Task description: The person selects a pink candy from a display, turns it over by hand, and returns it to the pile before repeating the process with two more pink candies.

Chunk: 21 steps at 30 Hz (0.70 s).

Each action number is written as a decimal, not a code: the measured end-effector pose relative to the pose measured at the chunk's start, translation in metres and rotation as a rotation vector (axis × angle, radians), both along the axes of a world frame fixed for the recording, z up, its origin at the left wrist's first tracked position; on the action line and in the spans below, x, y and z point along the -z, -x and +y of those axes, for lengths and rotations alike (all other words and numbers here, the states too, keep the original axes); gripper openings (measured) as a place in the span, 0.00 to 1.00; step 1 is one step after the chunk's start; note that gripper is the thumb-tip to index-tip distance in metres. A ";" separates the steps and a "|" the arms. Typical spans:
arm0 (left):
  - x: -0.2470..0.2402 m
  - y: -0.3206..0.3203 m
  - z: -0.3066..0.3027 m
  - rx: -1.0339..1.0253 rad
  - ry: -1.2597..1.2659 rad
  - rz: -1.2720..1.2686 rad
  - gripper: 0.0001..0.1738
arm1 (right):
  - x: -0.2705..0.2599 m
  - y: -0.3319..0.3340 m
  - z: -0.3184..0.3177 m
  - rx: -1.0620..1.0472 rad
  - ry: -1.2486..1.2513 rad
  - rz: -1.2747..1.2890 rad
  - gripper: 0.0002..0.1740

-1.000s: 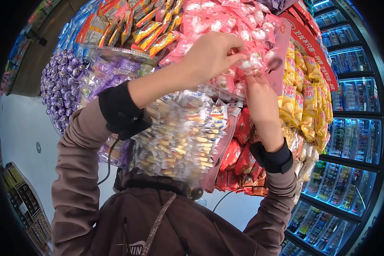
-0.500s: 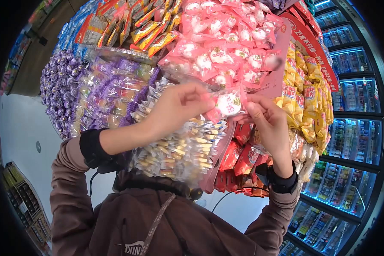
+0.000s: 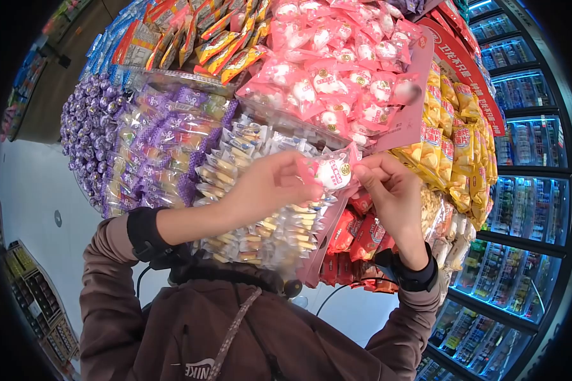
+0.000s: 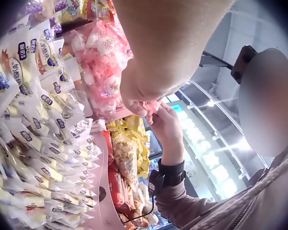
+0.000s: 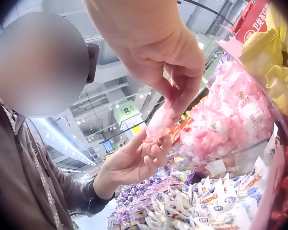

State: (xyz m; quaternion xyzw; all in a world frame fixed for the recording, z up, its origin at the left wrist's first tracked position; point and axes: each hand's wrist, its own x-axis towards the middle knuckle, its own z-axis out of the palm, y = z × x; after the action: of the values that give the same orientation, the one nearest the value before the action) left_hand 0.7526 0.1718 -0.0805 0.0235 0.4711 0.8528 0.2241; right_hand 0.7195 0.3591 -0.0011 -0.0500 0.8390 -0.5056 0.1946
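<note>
A: Where's the item, and who's got it?
B: Head view, just right of centre. The pink packet is pinched at both ends. The left hand has thumb + fingers curled on its left edge, and the right hand nips the right edge w/ thumb and forefinger. It's held clear of the shelves. The print on it is too small to read

A: Do the wrist cams help?
B: Partly. In the left wrist view the left hand fills the top of frame, blurred and cut off at the upper edge. Its fingertips hide nearly all of the pink packet, only a sliver shows mid-frame. The right hand comes up from below to meet it

A: And the right wrist?
B: The right hand is top centre, w/ the pink packet hanging from its fingertips, see-through and washed out. The left hand is under it, fingers curled onto the lower end. Only this view shows that lower grip

A: What's around them?
B: Only the head view gives the whole display: pink sweets upper centre, white-wrapped sticks behind the hands, purple sweets at left, yellow bags at right. The fridges at far right are clipped by the round lens edge
</note>
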 end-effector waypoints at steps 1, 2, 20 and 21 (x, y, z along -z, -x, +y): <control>0.002 -0.001 0.002 0.000 0.003 0.019 0.14 | 0.002 -0.002 0.000 0.004 0.007 0.017 0.06; 0.006 -0.001 0.003 0.000 0.006 0.038 0.17 | 0.004 -0.002 0.001 -0.006 -0.009 0.029 0.06; 0.013 -0.007 0.012 0.136 0.328 0.134 0.17 | 0.018 -0.008 0.013 -0.144 -0.007 0.050 0.13; 0.014 -0.007 0.012 0.117 0.300 0.159 0.17 | 0.014 -0.008 0.015 -0.162 -0.011 0.069 0.14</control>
State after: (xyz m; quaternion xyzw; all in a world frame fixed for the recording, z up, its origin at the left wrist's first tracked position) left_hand 0.7593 0.1842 -0.0942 0.0845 0.6073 0.7537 0.2366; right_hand 0.7275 0.3741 -0.0150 -0.1340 0.8411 -0.4818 0.2060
